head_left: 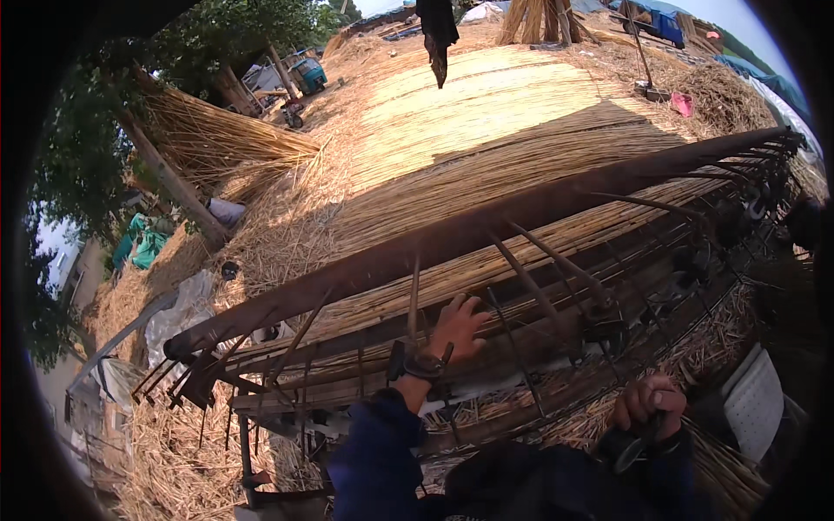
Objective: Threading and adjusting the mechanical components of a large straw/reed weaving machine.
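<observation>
My left hand [458, 328] reaches over a long rusty metal frame with rods, fingers spread and stretched toward the reed stalks behind the bar. A dark band [423, 365] circles that wrist. It grips nothing that I can see. The frame's thick brown bar [486, 234] runs slantwise from lower left to upper right, with thin metal rods [527, 276] sticking out of it. Closer to my body, my right hand [651, 404] is closed on a dark round-ended object [627, 449], whose kind is unclear. Beyond the bar lies a wide mat of pale reed stalks [452, 113], partly in shadow.
Loose straw [174, 451] covers the ground around the frame. A bundle of long stalks [217, 130] leans by a tree trunk [174, 187] at left. Standing sheaves [539, 22], a blue vehicle [658, 23] and a pink item [682, 103] are farther off. A dark strip [438, 39] hangs at the top.
</observation>
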Tool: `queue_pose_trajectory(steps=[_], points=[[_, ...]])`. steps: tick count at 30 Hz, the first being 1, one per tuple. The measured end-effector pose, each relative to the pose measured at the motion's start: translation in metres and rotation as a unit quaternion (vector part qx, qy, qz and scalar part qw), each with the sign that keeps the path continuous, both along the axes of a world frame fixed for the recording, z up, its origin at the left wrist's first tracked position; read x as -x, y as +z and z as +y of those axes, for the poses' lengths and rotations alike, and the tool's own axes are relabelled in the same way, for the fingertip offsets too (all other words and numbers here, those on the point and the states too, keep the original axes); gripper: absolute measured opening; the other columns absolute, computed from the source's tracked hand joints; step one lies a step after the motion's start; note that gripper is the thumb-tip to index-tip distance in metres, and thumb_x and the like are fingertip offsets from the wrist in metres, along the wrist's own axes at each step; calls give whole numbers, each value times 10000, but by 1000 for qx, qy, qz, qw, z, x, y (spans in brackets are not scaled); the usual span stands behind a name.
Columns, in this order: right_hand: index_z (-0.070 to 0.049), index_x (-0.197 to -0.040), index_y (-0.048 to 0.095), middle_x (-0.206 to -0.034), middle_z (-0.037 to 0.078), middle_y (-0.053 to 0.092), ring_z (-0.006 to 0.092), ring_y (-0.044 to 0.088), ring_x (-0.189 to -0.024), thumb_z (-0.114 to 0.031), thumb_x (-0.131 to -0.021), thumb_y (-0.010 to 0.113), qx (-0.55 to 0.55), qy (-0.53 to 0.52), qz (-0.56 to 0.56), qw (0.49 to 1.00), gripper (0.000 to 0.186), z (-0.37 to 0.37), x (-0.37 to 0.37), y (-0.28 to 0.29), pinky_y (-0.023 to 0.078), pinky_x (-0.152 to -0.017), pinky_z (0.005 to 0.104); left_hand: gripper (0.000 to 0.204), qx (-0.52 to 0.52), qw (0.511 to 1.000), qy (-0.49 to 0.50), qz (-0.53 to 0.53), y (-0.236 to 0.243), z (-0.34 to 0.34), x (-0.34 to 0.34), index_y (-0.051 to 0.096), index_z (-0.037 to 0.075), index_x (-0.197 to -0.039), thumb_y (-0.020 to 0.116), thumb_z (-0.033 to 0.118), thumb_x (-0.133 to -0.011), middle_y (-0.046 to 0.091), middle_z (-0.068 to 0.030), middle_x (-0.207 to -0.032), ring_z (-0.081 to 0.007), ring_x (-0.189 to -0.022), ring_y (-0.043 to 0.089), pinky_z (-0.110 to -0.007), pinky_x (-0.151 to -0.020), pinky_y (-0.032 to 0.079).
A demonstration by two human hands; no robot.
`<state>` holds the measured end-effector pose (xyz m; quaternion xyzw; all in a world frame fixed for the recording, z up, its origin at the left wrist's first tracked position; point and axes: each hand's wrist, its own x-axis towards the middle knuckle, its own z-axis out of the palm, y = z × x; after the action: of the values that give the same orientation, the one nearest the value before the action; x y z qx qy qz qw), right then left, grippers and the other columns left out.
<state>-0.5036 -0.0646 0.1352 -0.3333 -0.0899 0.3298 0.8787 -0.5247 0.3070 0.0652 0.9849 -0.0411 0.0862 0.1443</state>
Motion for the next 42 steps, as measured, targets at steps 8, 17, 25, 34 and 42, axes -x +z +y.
queue_pose_trajectory(steps=[8, 17, 25, 34, 42], points=[[135, -752, 531, -729, 238, 538, 351, 567, -654, -42, -806, 447, -349, 335, -168, 859, 204, 9, -17, 16, 458, -565, 467, 366, 274, 959, 26, -64, 37, -56, 74, 572, 75, -1038, 711, 195, -721, 588, -108, -1004, -267, -939, 569, -373, -859, 431], [92, -694, 503, -707, 199, 528, 297, 543, -626, -37, -826, 424, -267, 459, -205, 822, 202, 60, -5, 48, 443, -571, 394, 208, 312, 948, -38, -41, 39, -53, 104, 587, 53, -753, 703, 224, -725, 572, -82, -790, -260, -696, 536, -364, -597, 421], [0, -831, 534, -836, 128, 599, 189, 577, -823, -139, -854, 491, 141, 319, -106, 931, 147, 173, -3, -46, 463, -692, 315, 190, 790, 597, -98, -96, 100, -101, 106, 586, 39, -863, 677, 153, -741, 538, -57, -754, -153, -690, 505, -300, -617, 388], [-24, -875, 545, -817, 67, 605, 197, 592, -710, -131, -854, 439, 110, 165, -12, 980, 152, 233, -44, -93, 503, -699, 359, 111, 755, 558, 295, -181, 22, -71, 74, 571, 68, -917, 562, 172, -880, 446, 37, -679, -76, -558, 383, -232, -510, 329], [-21, -824, 537, -950, 114, 559, 231, 548, -995, -245, -844, 534, 77, 93, 82, 989, 225, 195, -40, -115, 450, -884, 374, 158, 940, 301, 147, 64, -3, -74, 87, 489, 102, -782, 528, 220, -880, 396, 29, -625, -95, -548, 370, -255, -501, 322]])
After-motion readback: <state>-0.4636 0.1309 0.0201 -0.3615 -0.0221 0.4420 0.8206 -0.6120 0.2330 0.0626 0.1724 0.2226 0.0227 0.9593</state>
